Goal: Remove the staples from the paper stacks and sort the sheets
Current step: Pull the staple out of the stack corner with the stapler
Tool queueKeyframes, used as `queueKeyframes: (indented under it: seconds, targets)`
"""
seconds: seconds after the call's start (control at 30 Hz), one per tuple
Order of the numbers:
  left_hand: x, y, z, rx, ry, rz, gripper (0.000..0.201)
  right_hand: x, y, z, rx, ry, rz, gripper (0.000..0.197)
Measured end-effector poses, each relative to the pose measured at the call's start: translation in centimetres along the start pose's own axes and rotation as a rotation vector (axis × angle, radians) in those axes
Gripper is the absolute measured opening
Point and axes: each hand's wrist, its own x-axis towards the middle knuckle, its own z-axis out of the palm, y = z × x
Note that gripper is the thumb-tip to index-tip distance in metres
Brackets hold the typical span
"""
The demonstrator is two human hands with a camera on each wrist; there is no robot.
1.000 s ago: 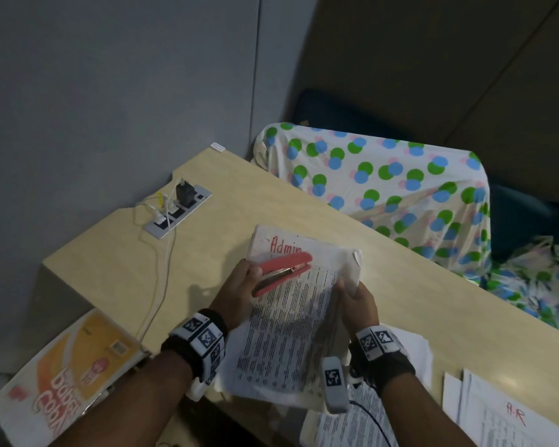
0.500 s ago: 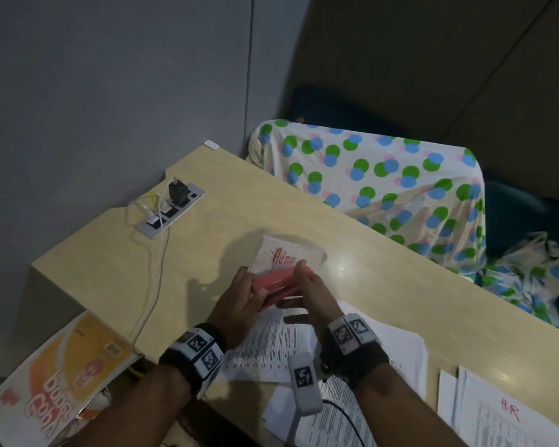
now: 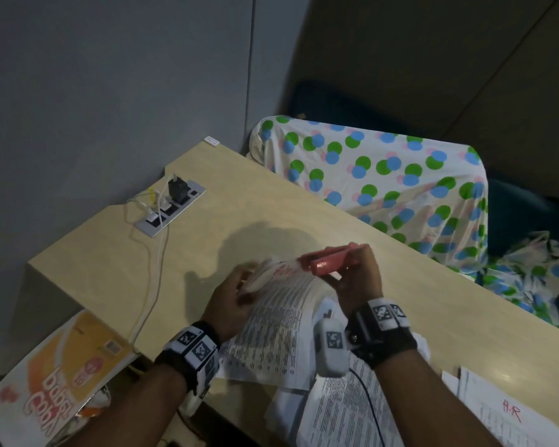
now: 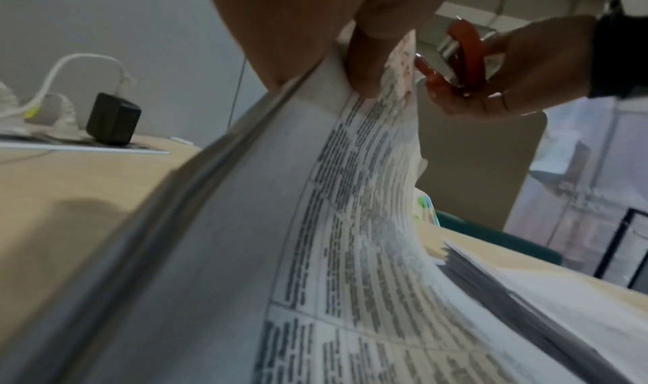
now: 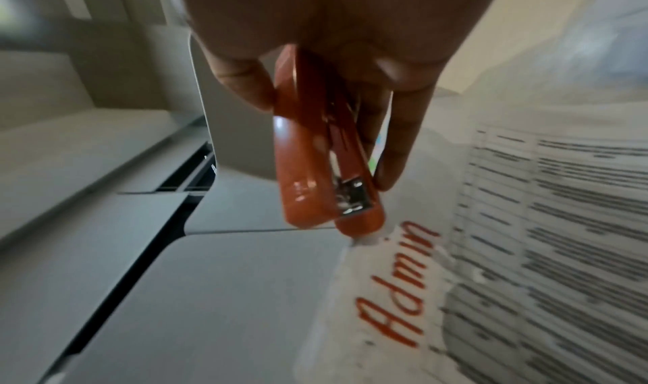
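Note:
A printed paper stack [image 3: 278, 321] headed "Admin" [image 5: 396, 282] in red is lifted off the table at its far end. My left hand [image 3: 236, 295] pinches its top left corner [image 4: 364, 65] between thumb and fingers. My right hand [image 3: 355, 275] grips a red stapler [image 3: 333, 261], whose nose [image 5: 354, 212] touches the top edge of the stack beside the red word. In the left wrist view the stapler [image 4: 462, 57] sits just right of the pinched corner. No staple can be made out.
More printed sheets [image 3: 346, 411] lie under my right wrist, and a stack marked "H-R" [image 3: 510, 414] is at the lower right. A power strip [image 3: 171, 208] with plugs and white cables sits far left. A dotted cloth [image 3: 384, 179] covers a chair behind the table [image 3: 117, 269].
The stapler has passed from my left hand to my right hand. My left hand now pinches the stack's top corner, and the stack's far end has risen.

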Motion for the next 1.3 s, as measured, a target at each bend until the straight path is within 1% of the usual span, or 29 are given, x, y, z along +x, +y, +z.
queueKeyframes:
  seconds: [0.07,0.1,0.2,0.23,0.27,0.3,0.33,0.37,0.43,0.47,0.5,0.53,0.6,0.63,0.67,0.7,0.77,0.83,0.87,0.93,1.0,1.03,1.1,1.2,1.23,1.3]
  targets:
    - [0.1,0.2,0.2,0.031,-0.025,0.001,0.029,0.4,-0.8,0.1,0.041,-0.019,-0.033,0.020]
    - [0.2,0.5,0.3,0.021,-0.025,-0.006,0.026,0.6,-1.1,0.2,0.071,-0.024,-0.044,0.022]
    - [0.3,0.5,0.6,-0.014,0.015,-0.002,0.030,1.0,-1.4,1.1,0.167,-0.072,-0.068,0.032]
    - [0.3,0.7,0.7,-0.032,0.024,-0.007,0.030,1.2,-1.3,1.4,0.180,-0.102,-0.091,0.035]
    - [0.2,1.0,0.8,-0.052,0.022,-0.009,0.024,1.2,-1.1,1.7,0.180,-0.136,-0.121,0.038]
    - [0.1,1.5,0.9,-0.067,0.015,-0.006,0.016,1.1,-1.0,2.0,0.169,-0.163,-0.152,0.039]
    - [0.0,1.8,1.0,-0.070,0.008,0.007,0.015,0.9,-0.9,2.3,0.142,-0.172,-0.189,0.038]
    - [0.0,2.0,1.1,-0.061,0.003,0.027,0.020,0.6,-0.9,2.6,0.098,-0.177,-0.235,0.034]
    - [-0.2,2.4,1.1,-0.055,-0.007,0.034,0.029,0.0,-1.2,2.7,-0.052,-0.138,-0.341,0.021]
    - [-0.2,2.4,1.0,-0.064,-0.007,0.031,0.031,-0.1,-1.5,2.5,-0.163,-0.102,-0.392,0.015]
    - [-0.3,2.3,0.9,-0.070,0.003,0.031,0.031,-0.3,-1.8,2.3,-0.295,-0.085,-0.443,0.013]
    - [-0.4,2.3,0.9,-0.066,0.019,0.035,0.031,-0.4,-2.0,2.1,-0.452,-0.097,-0.498,0.016]
    - [-0.3,2.0,0.8,-0.045,0.046,0.043,0.042,-0.3,-1.9,1.6,-0.800,-0.205,-0.602,0.021]
    - [-0.3,1.9,0.8,-0.046,0.046,0.031,0.046,-0.4,-1.7,1.7,-0.967,-0.261,-0.629,0.022]
    - [-0.2,1.8,0.8,-0.040,0.047,0.022,0.046,-0.7,-1.5,1.9,-1.119,-0.309,-0.653,0.025]
    - [-0.2,1.8,0.8,-0.038,0.050,0.030,0.040,-1.0,-1.2,2.2,-1.245,-0.352,-0.669,0.030]
    - [0.0,1.8,0.7,-0.056,0.046,0.044,0.019,-1.8,-1.0,3.1,-1.377,-0.410,-0.674,0.038]
    - [0.0,1.7,0.5,-0.034,0.051,0.090,0.030,-2.3,-1.1,3.7,-1.398,-0.429,-0.642,0.044]
    - [0.1,1.6,0.4,-0.039,0.062,0.096,0.030,-2.5,-1.3,4.0,-1.420,-0.426,-0.613,0.049]
    - [0.2,1.6,0.2,-0.050,0.072,0.078,0.021,-2.7,-1.9,4.3,-1.502,-0.431,-0.572,0.062]
    - [0.2,1.5,0.1,-0.076,0.059,0.048,0.015,-2.7,-2.4,4.6,-1.588,-0.452,-0.580,0.067]
    - [0.1,1.4,0.1,-0.078,0.051,0.036,0.017,-2.7,-2.6,4.7,-1.630,-0.461,-0.595,0.064]
    - [0.0,1.5,0.2,-0.076,0.048,0.005,0.031,-2.5,-2.6,5.1,-1.704,-0.459,-0.601,0.050]
    - [-0.2,2.0,0.4,-0.071,0.027,-0.018,0.042,-2.2,-2.4,5.5,-1.748,-0.413,-0.498,0.032]
    - [-0.3,2.1,0.5,-0.080,0.015,-0.016,0.042,-2.1,-2.3,5.5,-1.756,-0.397,-0.475,0.028]
    - [-0.5,2.2,0.5,-0.102,-0.006,-0.023,0.030,-1.9,-2.2,5.4,-1.760,-0.369,-0.453,0.023]
